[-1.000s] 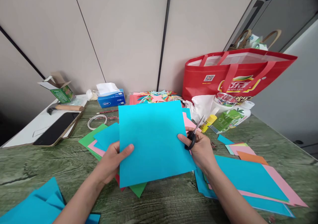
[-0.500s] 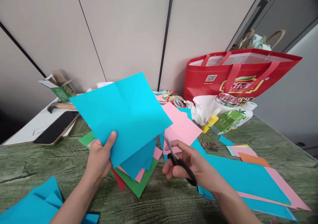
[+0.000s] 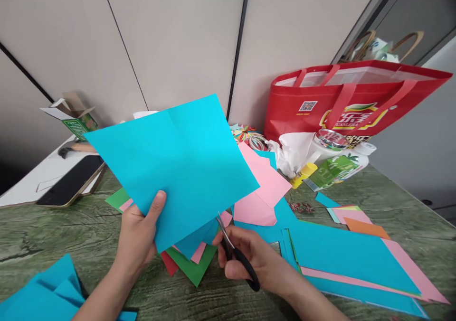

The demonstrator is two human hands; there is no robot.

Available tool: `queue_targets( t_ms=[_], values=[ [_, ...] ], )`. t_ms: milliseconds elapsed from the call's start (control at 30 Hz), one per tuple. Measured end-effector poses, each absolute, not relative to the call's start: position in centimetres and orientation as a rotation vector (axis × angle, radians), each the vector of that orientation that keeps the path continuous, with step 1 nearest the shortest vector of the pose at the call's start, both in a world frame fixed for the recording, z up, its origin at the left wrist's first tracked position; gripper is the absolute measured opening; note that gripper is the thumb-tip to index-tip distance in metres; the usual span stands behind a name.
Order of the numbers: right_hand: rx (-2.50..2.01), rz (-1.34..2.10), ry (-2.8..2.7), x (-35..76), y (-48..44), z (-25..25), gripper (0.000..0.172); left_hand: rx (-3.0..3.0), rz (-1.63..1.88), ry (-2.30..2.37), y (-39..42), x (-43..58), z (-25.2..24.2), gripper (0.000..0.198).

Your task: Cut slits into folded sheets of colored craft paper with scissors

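Ok, L hand (image 3: pixel 137 233): sheet (image 3: pixel 185 169); R hand (image 3: pixel 265 259): scissors (image 3: pixel 228 248).

The big blue sheet (image 3: pixel 188 164) hides most fingers of the left hand (image 3: pixel 137 231) and much of the paper pile (image 3: pixel 198 267) behind it. The blue papers (image 3: pixel 44 287) at the bottom left run off the edge. The yellow tube (image 3: pixel 304 174) is too small to read.

I see room to pass over the near table (image 3: pixel 185 304). The held sheet (image 3: pixel 178 169) blocks the middle; the bag (image 3: pixel 320 102), the back right.
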State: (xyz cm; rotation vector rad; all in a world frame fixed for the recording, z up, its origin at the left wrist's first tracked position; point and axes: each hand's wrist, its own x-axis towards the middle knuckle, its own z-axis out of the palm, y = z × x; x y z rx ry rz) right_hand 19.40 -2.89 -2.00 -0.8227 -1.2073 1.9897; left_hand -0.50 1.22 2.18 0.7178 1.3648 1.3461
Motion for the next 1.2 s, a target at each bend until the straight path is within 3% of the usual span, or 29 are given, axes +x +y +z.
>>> queue_targets(
  t_ms=[167, 433, 1200],
  values=[
    [-0.806, 1.980, -1.160, 19.3, -3.0, -2.5, 0.040, 0.796, 1.283, 1.400, 0.9, -0.3, 1.7, 0.035],
    [-0.858, 1.990, -1.173, 19.6, -3.1, -2.4, 0.041, 0.904, 1.266, 1.439, 0.8, -0.6, 1.2, 0.027],
    [-0.884, 1.960, -1.180, 19.4, -3.0, -2.0, 0.037, 0.967, 1.244, 1.475, 0.6, -0.8, 0.8, 0.026]
  ],
)
